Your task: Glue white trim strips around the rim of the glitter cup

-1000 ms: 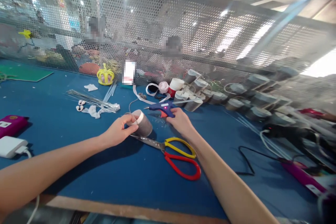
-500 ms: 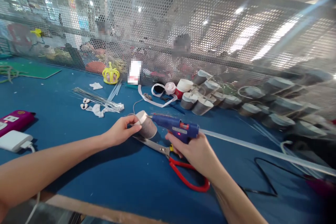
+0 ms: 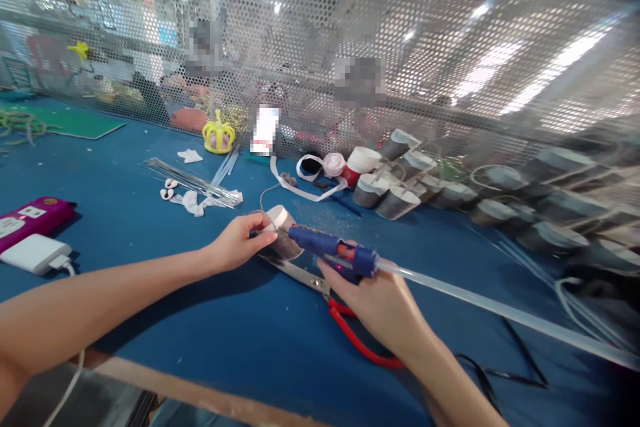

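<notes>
1 head-worn camera looks forward and down from behind the near edge of the worktop [image 3: 225,340], close above 2 forearms [image 3: 145,285], with the glue gun [image 3: 320,243] near mid-frame and the perforated screen [image 3: 295,47] across the back

One left hand [image 3: 244,240], one grey cup [image 3: 289,249], one right hand [image 3: 384,307], one glue gun [image 3: 333,247] and one pair of scissors [image 3: 314,281] are showing; one yellow crown [image 3: 219,138] and many blurred cups [image 3: 398,203] are sitting near the table's [image 3: 225,327] back edge.

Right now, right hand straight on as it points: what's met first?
Likely the cup, via the glue gun in the right hand; they overlap in view, but touch is unclear.
</notes>
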A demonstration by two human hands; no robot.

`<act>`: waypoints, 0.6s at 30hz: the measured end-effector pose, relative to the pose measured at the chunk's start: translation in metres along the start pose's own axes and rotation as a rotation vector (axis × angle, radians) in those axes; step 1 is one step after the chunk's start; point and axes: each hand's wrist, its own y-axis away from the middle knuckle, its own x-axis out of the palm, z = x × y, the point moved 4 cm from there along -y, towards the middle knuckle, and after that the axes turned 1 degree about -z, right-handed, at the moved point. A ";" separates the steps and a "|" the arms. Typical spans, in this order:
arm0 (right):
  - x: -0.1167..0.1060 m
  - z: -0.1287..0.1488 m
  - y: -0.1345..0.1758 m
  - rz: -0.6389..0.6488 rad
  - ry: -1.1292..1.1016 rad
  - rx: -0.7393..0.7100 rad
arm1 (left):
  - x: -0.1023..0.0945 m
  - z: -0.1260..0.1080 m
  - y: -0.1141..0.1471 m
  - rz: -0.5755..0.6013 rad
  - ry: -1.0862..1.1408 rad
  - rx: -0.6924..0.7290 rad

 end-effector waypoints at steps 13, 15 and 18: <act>0.002 0.002 -0.001 0.034 0.145 -0.090 | 0.000 0.001 0.000 -0.004 0.021 -0.003; 0.003 0.001 -0.001 0.027 0.198 -0.131 | 0.000 0.000 0.000 -0.001 0.024 -0.006; 0.004 -0.002 -0.001 0.015 0.230 -0.127 | 0.000 -0.001 0.000 0.005 0.029 -0.005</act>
